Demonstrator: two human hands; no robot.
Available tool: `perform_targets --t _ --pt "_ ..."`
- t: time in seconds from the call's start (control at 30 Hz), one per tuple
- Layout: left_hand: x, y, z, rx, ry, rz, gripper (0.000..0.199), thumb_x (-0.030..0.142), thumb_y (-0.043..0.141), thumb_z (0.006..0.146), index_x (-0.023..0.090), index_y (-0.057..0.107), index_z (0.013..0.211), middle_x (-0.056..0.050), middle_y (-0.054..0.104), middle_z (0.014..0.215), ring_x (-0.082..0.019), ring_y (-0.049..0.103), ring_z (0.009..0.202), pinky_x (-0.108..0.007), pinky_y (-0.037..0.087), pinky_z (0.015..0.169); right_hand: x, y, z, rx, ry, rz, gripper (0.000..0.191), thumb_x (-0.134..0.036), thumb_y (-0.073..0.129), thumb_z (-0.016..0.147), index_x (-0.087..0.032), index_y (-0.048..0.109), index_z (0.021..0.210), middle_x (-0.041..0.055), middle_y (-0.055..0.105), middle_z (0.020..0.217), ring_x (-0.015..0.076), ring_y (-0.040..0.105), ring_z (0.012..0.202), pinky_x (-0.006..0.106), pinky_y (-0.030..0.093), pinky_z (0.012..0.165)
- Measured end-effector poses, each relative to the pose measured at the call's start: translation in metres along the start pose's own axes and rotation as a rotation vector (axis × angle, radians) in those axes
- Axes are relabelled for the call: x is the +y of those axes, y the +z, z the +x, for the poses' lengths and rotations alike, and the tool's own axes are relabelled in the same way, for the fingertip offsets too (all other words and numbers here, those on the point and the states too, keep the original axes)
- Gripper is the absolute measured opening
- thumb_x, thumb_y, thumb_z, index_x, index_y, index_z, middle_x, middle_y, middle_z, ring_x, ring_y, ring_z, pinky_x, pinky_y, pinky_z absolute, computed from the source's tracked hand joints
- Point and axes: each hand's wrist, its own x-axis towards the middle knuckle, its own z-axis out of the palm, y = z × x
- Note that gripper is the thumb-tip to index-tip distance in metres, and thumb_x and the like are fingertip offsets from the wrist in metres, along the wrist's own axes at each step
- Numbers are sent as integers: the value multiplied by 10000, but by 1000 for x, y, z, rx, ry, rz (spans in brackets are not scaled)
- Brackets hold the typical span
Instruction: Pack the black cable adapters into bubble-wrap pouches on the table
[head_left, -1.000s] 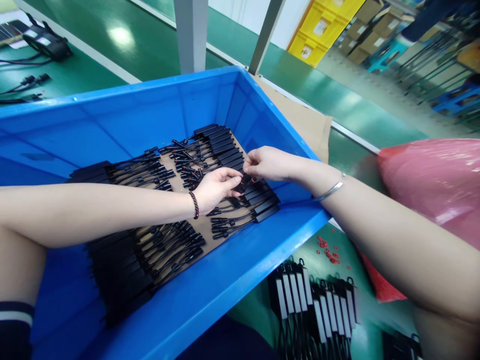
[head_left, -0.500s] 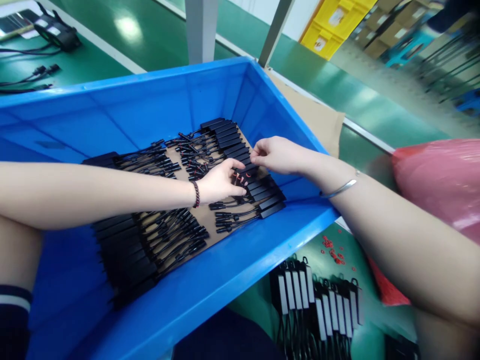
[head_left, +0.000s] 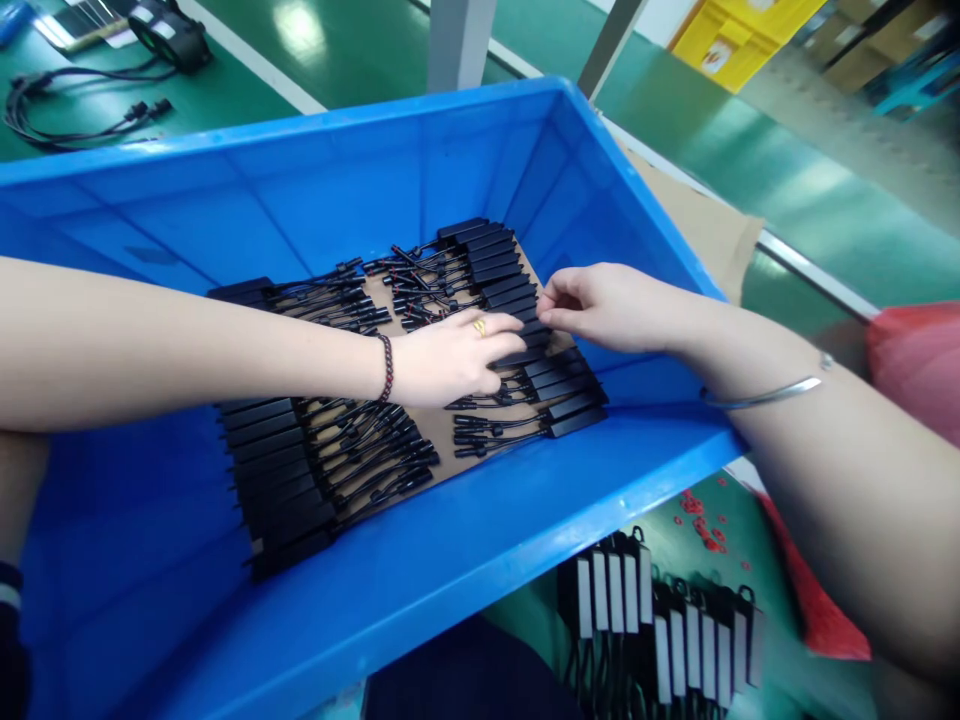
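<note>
The black boxes [head_left: 577, 422] w/ short wires lie in 2 rows in the big blue bin [head_left: 375, 600], on a flat brown card [head_left: 380, 292]. In the R row, the boxes are nr the bin's R wall & the wires point to the middle. In the L row [head_left: 281, 490] it's the other way round: boxes on the L, wires to the middle. A few wires in the R row have tiny red bits nr the ends.

The L hand [head_left: 461, 362] is over the R row, palm down, fingers bent & a bit apart. Can't tell if its grip has anything, b/c the hand hides what's under it. The R hand [head_left: 611, 308] is just beside, by the outer side of the same row. Its thumb & finger tips are v. close; can't tell if a tiny thing is in that grip.

L wrist has a dark bead band [head_left: 387, 368], & a gold ring [head_left: 479, 327] is on 1 finger. R arm has a shiny bangle [head_left: 772, 395].

Green table [head_left: 217, 90] shows outside the bin. Bottom R: loose red rings [head_left: 691, 506], w/ black blocks w/ pale sides [head_left: 615, 590] in a bunch nr them. Far R: a red-pink bag [head_left: 919, 365], part hid by the R arm. Top L: black cords [head_left: 139, 115] & a round black thing [head_left: 172, 38]. Yellow crates [head_left: 724, 50] are up top R, a bit blurry.
</note>
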Motion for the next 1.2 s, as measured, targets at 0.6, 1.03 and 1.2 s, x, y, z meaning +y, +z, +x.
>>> perform_targets --t 0.6,1.03,1.2 --pt "20 45 -18 -319 -175 476 186 276 577 686 133 627 794 -113 536 971 -215 524 809 -324 409 676 3 1 -1 1 -33 -40 104 -245 523 789 -179 595 827 24 631 736 156 537 627 267 358 586" --pt "43 43 -16 -473 -403 322 285 312 447 780 175 682 866 -116 668 897 -261 625 800 -337 461 655 6 2 0 20 -16 -48 122 -252 533 787 -171 607 842 20 629 725 144 520 616 258 344 592" --pt "44 41 -9 -485 -531 69 244 340 468 790 177 631 872 -71 665 852 -195 605 737 -270 436 609 7 2 -1 10 -27 -43 129 -258 527 789 -173 612 836 11 618 715 130 506 608 250 337 585"
